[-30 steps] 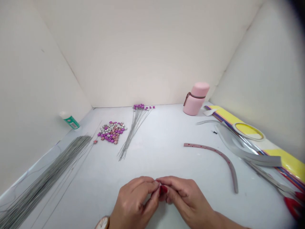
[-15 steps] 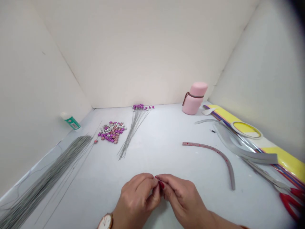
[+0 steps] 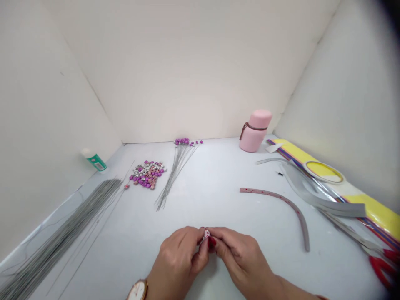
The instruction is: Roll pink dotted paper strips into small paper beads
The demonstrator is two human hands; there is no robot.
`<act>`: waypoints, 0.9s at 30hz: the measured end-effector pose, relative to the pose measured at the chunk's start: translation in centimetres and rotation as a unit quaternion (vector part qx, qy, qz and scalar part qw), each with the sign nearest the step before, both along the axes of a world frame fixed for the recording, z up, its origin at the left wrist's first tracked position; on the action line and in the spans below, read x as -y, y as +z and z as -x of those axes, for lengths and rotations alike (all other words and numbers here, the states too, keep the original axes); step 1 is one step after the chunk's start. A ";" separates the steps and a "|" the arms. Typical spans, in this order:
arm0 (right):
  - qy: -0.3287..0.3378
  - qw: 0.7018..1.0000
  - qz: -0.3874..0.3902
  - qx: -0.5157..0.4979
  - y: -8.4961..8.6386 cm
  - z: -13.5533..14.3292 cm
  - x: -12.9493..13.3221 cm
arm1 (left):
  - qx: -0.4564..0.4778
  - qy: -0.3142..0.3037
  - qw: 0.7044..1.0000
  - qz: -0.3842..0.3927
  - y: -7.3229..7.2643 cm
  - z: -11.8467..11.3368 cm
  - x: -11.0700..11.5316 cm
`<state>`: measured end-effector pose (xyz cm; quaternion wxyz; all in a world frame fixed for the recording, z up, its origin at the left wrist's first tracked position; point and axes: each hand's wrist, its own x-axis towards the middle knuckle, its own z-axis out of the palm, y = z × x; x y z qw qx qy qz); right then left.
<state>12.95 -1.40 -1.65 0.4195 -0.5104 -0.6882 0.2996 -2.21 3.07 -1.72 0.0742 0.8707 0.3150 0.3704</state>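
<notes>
At the bottom centre, my left hand [image 3: 181, 258] and my right hand [image 3: 242, 260] meet at the fingertips. Pinched between them is a small whitish piece with red spots [image 3: 206, 234], partly covered by the fingers. Ahead and to the left lies a pile of purple, silver and pink folded stars [image 3: 148, 174]. Behind the hands, a bunch of thin wires [image 3: 175, 175] fans out, with purple stars [image 3: 182, 142] at its far end. A curved pinkish strip with red spots [image 3: 281, 198] rests to the right of the hands.
A thick bundle of grey wires [image 3: 68, 229] and a green-and-white glue bottle [image 3: 96, 161] lie at left. A pink flask [image 3: 255, 131] stands at the back. On the right are a tape roll [image 3: 323, 171], grey strips [image 3: 337, 207], yellow sheets [image 3: 381, 214] and red-handled scissors [image 3: 383, 266].
The left fingers have shifted slightly, so the small spotted piece between the fingertips now shows. The whole view has moved down a little in the picture.
</notes>
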 end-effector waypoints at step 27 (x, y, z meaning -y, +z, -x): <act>-0.008 0.909 0.271 -0.318 0.1 0.7 -0.9 | 0.097 -0.088 0.979 0.154 0.4 0.2 -0.3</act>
